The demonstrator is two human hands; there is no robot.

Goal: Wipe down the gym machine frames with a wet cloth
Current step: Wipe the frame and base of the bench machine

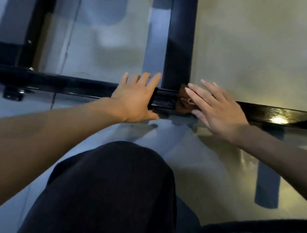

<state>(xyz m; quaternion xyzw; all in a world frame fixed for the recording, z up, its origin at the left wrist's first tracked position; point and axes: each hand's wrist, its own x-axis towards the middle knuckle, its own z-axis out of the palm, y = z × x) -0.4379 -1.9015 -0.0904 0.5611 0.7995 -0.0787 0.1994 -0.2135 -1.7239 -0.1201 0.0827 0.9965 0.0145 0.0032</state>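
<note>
2 hands: left hand (pixel 133 100) mid-frame, right hand (pixel 214 110) just right of centre. 1 brown cloth (pixel 185 101), center, under the right hand's fingers. Black frame bars, 3 clear: 1 horiz. bar (pixel 61 84) across the middle, 1 vert. bar (pixel 180 39) top center, 1 vert. post (pixel 20 10) upper left. 1 bolted bracket (pixel 13 92) at left. 1 knee (pixel 114 191), dark fabric, bottom center.

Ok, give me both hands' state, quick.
Left hand: open, flat on the black bar.
Right hand: open, straight fingers pressing the brown cloth onto the bar.
</note>
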